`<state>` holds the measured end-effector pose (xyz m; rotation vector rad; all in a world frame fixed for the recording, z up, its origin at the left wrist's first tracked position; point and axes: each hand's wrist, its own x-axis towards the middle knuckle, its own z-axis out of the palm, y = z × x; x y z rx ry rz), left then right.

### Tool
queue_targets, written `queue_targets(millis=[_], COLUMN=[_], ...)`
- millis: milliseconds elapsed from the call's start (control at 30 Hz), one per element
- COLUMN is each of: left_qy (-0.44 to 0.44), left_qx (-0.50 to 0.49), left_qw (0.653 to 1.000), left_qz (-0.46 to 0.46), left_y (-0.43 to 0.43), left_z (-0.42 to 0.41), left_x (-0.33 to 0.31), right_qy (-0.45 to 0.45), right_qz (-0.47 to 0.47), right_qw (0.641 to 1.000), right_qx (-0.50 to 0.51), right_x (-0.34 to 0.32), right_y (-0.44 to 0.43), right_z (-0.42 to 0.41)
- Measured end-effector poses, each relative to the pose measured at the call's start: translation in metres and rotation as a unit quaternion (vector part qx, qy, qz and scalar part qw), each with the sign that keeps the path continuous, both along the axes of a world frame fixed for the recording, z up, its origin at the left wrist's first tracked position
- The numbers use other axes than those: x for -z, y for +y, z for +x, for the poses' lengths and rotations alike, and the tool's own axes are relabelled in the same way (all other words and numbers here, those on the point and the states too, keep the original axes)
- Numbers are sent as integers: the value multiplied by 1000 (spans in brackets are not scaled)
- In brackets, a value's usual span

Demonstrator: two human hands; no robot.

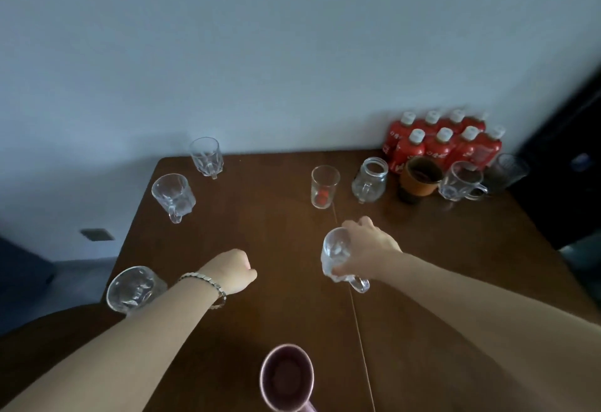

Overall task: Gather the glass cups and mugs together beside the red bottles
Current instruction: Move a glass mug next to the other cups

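A glass mug [338, 254] sits in the right hand [367, 250], whose fingers [353, 223] curl over its rim and side from the right; its handle sticks out toward the camera below the hand, and whether its base touches the brown desk [260, 226] cannot be told. Beyond those fingers, between them and the red bottles [439, 143], stands a straight clear tumbler [324, 186] with something small and red inside, and just right of it a round glass jar mug [370, 179]. Further right, close in front of the bottles, are a dark cup with an orange band [421, 179], a clear handled mug [460, 180] and a dark ribbed glass [507, 172]. The bottles stand in two rows against the wall at the far right corner, with white caps and red labels bearing white marks too blurred to read. The left hand [232, 270] is closed in a loose fist with nothing in it, a metal bracelet [208, 284] on the wrist. Left of its fingers, near the desk's left edge, a cut-glass mug [174, 197] stands apart, with another faceted mug [206, 155] at the far left corner. A third clear mug [131, 288] is partly hidden behind the left forearm. Nearest the camera, between the two forearms, is a pinkish mug [287, 377] with a dark inside.
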<state>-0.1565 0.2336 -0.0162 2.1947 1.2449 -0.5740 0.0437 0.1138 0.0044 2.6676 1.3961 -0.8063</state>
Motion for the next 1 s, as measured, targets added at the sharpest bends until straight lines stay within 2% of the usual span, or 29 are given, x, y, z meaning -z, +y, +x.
queue_targets(millis=[133, 367, 600, 767, 1000], left_qy=[10, -2, -3, 5, 1], left_qx=[50, 51, 35, 26, -22], left_qw=[999, 998, 999, 1000, 1000], left_qz=[-15, -23, -10, -12, 0], left_y=[-37, -102, -158, -180, -184], left_z=[32, 118, 215, 264, 295], left_x=[-6, -6, 1, 1, 11], right_qy=[-7, -22, -46, -56, -38], right_qz=[-26, -38, -36, -31, -22], right_qw=[999, 991, 989, 990, 993], right_qx=[46, 123, 137, 130, 110], right_x=[-8, -11, -2, 1, 25], right_y=[-66, -158, -223, -235, -193], right_z=[35, 136, 262, 336, 396])
